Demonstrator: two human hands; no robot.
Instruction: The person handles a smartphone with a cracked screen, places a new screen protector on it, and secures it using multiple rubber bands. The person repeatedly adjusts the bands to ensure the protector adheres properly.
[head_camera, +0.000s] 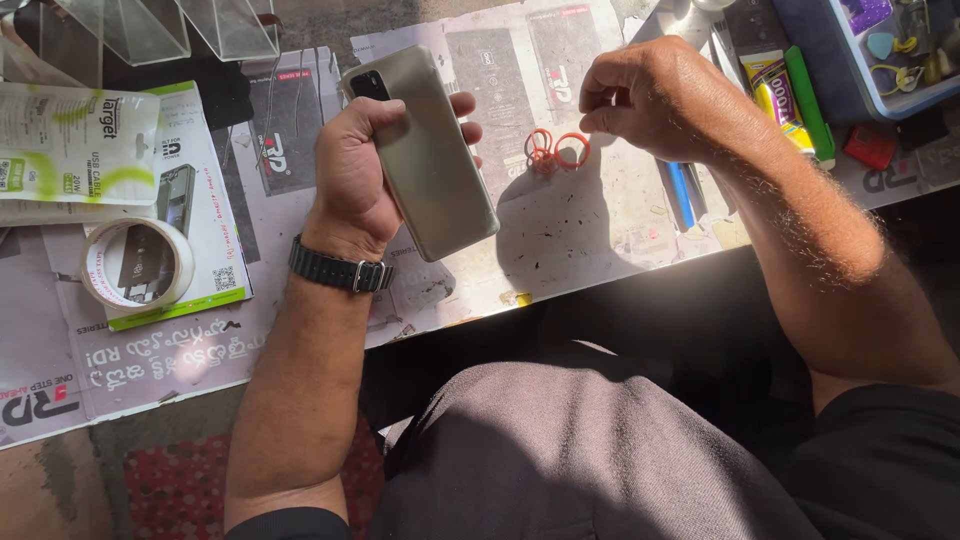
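Presently, the left hand (350, 180) clasps a gold smartphone (428, 150) back-up above the worktop (580, 240), its screen hidden. Right hand (660, 100) hovers over orange rings (556, 150), fingertips curled together; whether they pinch anything cannot be told. Tray (850, 90) cut off.

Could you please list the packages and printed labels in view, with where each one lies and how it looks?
White and green pouch: far left, flat on the bench.
Green-edged phone card: under the tape roll, left of the left hand.
Yellow tube: upper right, beyond the right hand.
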